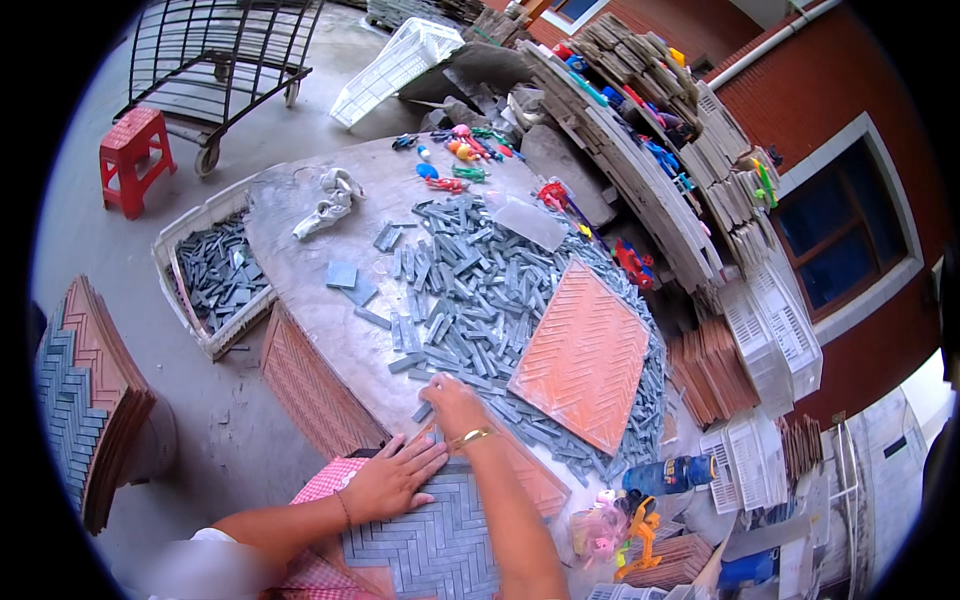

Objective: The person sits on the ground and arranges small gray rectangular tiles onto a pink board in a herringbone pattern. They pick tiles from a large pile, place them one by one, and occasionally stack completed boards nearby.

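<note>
My left hand [385, 482] lies flat with its fingers stretched over the upper edge of an orange herringbone-grooved board. Grey tile strips [425, 545] fill most of that board's grooves in a zigzag pattern. Just beyond it, my right hand [455, 408], with a gold bracelet at the wrist, pinches a small grey tile strip [423, 412]. The fingers partly cover that strip. A large heap of loose grey strips [470, 270] spreads across the table past my right hand. On the heap rests an unfilled orange grooved board [583, 355].
A white crate of grey strips [212, 345] stands left of the table [300, 240]. Stacked boards [85, 390] sit at the far left, near a red stool [136, 155] and a metal cart [215, 80]. Small toys [465, 150], a blue bottle [668, 474] and white crates [765, 320] border the work area.
</note>
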The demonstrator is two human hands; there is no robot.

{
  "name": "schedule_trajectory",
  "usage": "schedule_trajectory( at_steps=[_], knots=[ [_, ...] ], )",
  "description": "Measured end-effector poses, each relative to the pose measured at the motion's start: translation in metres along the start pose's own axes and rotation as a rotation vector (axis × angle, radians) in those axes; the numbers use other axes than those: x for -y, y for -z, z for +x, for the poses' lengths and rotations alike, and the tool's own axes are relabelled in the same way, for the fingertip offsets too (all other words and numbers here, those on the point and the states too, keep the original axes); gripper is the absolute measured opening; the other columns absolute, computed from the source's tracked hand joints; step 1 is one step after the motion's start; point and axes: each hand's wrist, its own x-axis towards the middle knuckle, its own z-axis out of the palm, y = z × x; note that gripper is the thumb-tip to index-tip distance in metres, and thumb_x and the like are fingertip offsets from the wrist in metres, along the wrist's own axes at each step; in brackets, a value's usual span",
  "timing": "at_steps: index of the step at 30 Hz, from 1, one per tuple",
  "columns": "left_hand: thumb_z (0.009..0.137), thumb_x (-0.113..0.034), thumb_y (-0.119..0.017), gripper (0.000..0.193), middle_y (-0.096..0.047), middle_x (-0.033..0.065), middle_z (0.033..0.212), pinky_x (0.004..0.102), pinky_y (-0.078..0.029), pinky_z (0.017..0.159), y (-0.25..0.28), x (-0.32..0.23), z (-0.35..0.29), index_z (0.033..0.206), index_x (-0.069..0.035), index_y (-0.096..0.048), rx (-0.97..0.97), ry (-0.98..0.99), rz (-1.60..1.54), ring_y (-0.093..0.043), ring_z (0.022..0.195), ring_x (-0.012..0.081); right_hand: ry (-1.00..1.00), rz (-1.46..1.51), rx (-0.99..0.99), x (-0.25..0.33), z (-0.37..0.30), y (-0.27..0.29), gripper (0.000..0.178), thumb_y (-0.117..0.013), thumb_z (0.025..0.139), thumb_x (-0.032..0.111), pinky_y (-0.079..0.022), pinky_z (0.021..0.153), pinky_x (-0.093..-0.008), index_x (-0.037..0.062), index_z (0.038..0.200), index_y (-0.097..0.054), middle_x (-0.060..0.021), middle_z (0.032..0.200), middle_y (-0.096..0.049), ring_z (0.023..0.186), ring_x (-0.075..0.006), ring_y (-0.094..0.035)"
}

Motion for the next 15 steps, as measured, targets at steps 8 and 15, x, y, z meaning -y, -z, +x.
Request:
schedule_trajectory(
  at_steps=[8, 15],
  knots=[
    [0.089, -0.044, -0.049, 0.066, -0.035, 0.0088, 0.145, 0.0496, -0.022, 0.109, 0.002, 0.001, 0.001, 0.140, -0.005, -0.034, 0.030, 0.017, -0.016, -0.030, 0.135, 0.0251, 0.104, 0.067, 0.065, -0.013, 0.007, 0.002, 0.020, -0.058, 0.079, 0.010, -0.048, 0.075, -0.0389, 0.0084, 0.099, -0.056, -0.0102, 0.094, -0.056, 0.093, -0.0281, -0.056],
    [0.088, -0.043, -0.051, 0.066, -0.035, 0.0090, 0.145, 0.0501, -0.023, 0.109, 0.000, 0.000, 0.004, 0.139, -0.005, -0.036, 0.009, 0.014, -0.030, -0.030, 0.135, 0.0258, -0.324, 2.101, -0.191, 0.000, -0.028, 0.008, 0.031, -0.058, 0.090, 0.017, -0.039, 0.065, -0.0261, 0.0026, 0.116, -0.047, -0.0047, 0.096, -0.052, 0.077, -0.0125, -0.046]
  ],
)
